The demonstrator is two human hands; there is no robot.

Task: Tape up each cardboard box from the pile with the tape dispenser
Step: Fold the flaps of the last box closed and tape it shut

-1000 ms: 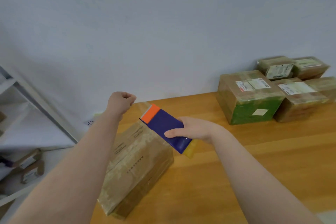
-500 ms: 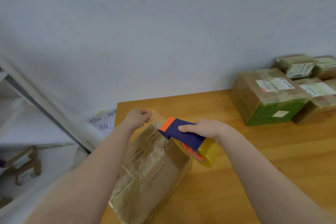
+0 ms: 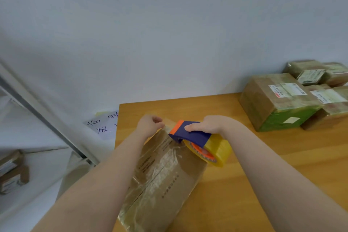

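**Tape strip could go crooked at the box's far end**

Cardboard box (image 3: 162, 179) lies lengthwise on the desk (image 3: 244, 184), near its left edge, top already glossy with tape. Risks, as I judge them: the strip wrinkles or drifts off the seam if tension drops, and the box skids edgeward under the drag. Left hand (image 3: 148, 125) is curled, pinching the tape end at the far rim. Right hand (image 3: 207, 124) is wrapped over the tape dispenser (image 3: 190, 133), nose at the box top.

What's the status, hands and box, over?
Left hand pinches the clear tape strip at far end of brown cardboard box. Right hand grips the blue-and-orange tape dispenser against the box top. Nothing blocking; stacked labelled boxes far right.
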